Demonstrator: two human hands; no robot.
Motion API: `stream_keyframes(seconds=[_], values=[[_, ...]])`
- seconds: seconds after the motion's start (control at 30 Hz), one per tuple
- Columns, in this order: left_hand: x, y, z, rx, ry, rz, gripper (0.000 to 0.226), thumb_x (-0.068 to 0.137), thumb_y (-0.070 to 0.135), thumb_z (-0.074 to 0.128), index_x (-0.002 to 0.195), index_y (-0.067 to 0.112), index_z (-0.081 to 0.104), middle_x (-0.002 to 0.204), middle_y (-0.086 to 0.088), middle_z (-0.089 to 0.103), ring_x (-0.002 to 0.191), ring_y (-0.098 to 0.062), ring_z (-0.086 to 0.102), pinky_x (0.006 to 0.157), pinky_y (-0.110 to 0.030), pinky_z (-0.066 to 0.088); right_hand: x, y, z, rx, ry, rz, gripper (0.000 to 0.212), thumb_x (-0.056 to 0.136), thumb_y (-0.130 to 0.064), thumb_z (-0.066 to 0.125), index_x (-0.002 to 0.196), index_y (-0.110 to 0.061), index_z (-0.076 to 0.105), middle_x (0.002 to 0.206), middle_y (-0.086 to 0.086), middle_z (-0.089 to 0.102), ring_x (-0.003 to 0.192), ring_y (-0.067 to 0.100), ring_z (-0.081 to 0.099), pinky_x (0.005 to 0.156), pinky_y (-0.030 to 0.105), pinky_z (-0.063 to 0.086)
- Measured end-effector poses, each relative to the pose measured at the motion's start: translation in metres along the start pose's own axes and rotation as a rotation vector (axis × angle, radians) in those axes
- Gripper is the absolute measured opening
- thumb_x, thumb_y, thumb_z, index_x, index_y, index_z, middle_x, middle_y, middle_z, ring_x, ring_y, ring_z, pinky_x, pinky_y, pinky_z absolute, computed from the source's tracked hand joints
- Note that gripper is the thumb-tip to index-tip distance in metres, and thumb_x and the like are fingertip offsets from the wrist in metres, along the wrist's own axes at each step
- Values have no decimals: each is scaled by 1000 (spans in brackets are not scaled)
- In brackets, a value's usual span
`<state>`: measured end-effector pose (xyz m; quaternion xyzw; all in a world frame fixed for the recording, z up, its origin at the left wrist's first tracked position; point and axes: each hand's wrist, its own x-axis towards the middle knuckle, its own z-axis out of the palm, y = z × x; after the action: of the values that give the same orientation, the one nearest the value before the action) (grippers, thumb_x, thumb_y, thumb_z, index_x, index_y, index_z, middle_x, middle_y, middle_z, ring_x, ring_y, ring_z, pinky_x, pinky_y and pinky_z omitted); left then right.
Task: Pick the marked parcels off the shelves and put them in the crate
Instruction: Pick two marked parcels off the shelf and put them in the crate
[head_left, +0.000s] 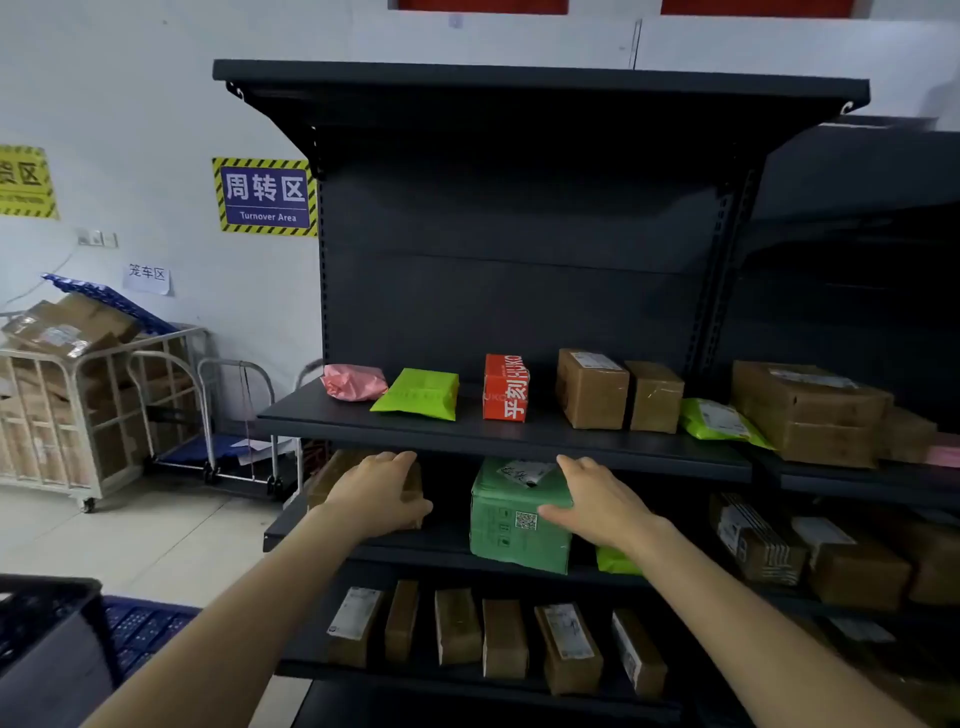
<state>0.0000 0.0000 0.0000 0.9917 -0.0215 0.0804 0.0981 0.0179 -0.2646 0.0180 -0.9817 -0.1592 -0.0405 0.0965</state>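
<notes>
The green parcel (511, 525) stands on the middle shelf (447, 548), its top close under the lip of the shelf above (519, 441). Our right hand (597, 506) clamps its upper right corner, with the fingers laid over the top and the thumb pressed to the front face. Our left hand (376, 501) is curled round a brown box (332, 475) further left on the same shelf, fingers over its top edge.

The first risk, as we judge it, is the headroom: if we lift before we draw the parcel forward, its top or the paper label (524, 472) could catch on the lip above and tear. The wrap also looks slick, and a hold at one corner may let the parcel swing or slip once it leaves the shelf.

A lime mailer (615, 562) lies just beside the parcel under our right wrist, so a careless pull could drag it off the edge.

We also cannot read the writing on the label, and no mark shows on the brown box from here — we could be taking the wrong ones. The dark crate (52, 597) sits low on the left, well apart from the shelves, so carrying two parcels at once, one in each hand, makes a drop on the way more likely.
</notes>
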Motion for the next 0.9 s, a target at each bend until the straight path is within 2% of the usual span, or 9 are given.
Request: stream_keyframes(seconds=[0.17, 0.4, 0.53, 0.7, 0.83, 0.9], values=[[2, -28, 2, 53, -8, -41, 64, 79, 52, 57, 132, 20, 42, 129, -7, 52, 122, -27, 48, 88, -35, 42, 22, -22, 11, -2, -19, 2, 80, 86, -50, 54, 148, -15, 18, 149, 9, 31, 136, 25, 33, 104, 39, 38], [2, -72, -3, 102, -25, -83, 64, 84, 45, 57, 138, 16, 39, 137, -8, 47, 129, -28, 42, 101, -38, 39, 54, -58, 34, -3, -33, -29, 80, 86, -50, 54, 148, -14, 18, 149, 9, 32, 136, 26, 32, 104, 38, 37], [4, -95, 1, 82, -57, -95, 68, 85, 44, 56, 144, 22, 31, 136, -7, 46, 128, -28, 41, 99, -39, 42, 70, -71, 45, -5, -62, -44, 78, 87, -49, 54, 147, -13, 20, 148, 9, 34, 135, 26, 34, 104, 39, 38], [23, -122, -1, 51, -60, -128, 66, 83, 47, 58, 141, 23, 36, 134, -5, 50, 125, -26, 45, 99, -39, 42, 101, -87, 48, -29, -75, -64, 78, 87, -50, 53, 147, -12, 21, 150, 9, 31, 136, 26, 34, 103, 40, 38], [46, -136, -1, 25, -36, -141, 70, 84, 47, 59, 144, 21, 33, 141, -3, 46, 130, -23, 43, 104, -37, 40, 133, -94, 49, -24, -82, -87, 79, 87, -50, 53, 147, -11, 19, 151, 8, 29, 137, 24, 31, 103, 38, 37], [62, -144, -1, 32, -14, -137, 65, 84, 45, 58, 140, 21, 38, 140, -2, 47, 129, -23, 43, 103, -37, 41, 153, -95, 50, -19, -79, -99, 78, 87, -49, 53, 147, -10, 20, 149, 9, 32, 135, 25, 34, 102, 38, 38]])
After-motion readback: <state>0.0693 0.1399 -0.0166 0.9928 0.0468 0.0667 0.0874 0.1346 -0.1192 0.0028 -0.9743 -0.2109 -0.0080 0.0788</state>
